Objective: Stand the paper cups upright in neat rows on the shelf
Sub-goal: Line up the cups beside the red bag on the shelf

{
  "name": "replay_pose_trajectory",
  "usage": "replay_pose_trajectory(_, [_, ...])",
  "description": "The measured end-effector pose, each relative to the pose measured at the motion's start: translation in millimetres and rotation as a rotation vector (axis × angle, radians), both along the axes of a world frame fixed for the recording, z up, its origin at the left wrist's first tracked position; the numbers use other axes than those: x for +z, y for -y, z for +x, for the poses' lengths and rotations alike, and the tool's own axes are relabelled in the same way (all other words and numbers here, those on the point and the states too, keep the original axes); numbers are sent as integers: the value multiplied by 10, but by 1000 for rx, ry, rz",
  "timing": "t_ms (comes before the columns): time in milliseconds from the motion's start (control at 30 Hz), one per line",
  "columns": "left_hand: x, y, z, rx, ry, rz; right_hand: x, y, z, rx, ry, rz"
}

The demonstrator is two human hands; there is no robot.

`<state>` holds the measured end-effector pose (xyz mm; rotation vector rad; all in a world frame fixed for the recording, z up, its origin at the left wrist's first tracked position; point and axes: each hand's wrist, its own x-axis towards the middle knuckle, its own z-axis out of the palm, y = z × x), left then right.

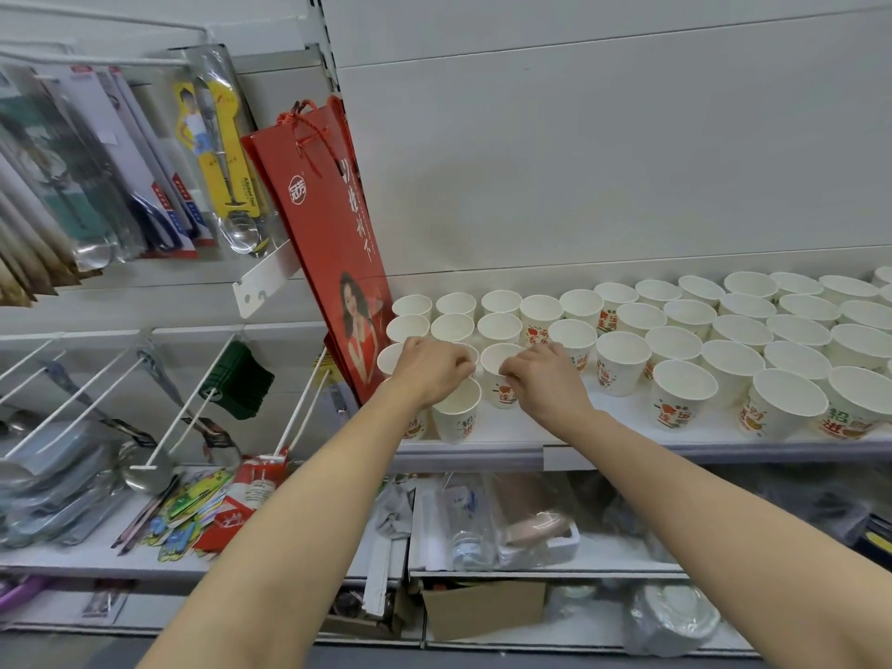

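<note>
Several white paper cups [622, 362] with red and green print stand upright in rows on the white shelf [627, 439]. My left hand [432, 371] curls over the rim of a cup in the third row, just behind the front-left cup [456, 415]. My right hand [543, 379] pinches the near rim of the neighbouring cup [499, 366]. Both hands are at the left end of the rows, and the left hand hides most of its cup.
A red paper gift bag [328, 234] leans against the shelf's left end, touching the leftmost cups. Packaged spoons and ladles [145, 176] hang on hooks at left. Below are shelves with bagged goods [507, 523] and a cardboard box [482, 608].
</note>
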<state>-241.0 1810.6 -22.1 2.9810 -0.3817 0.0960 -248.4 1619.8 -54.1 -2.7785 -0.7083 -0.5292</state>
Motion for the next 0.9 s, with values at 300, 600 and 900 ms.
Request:
replay_pose_trajectory(300, [195,2,-218,125,145,-122,-36,17,7,-1,40,121])
replay_pose_trajectory(600, [-360,-559,-889,310,256,-428,-288,-289,-461,216,25,374])
replay_pose_trajectory(900, [-237,-551,-795,246,217,-210,-134,-388,-378,187,-3,277])
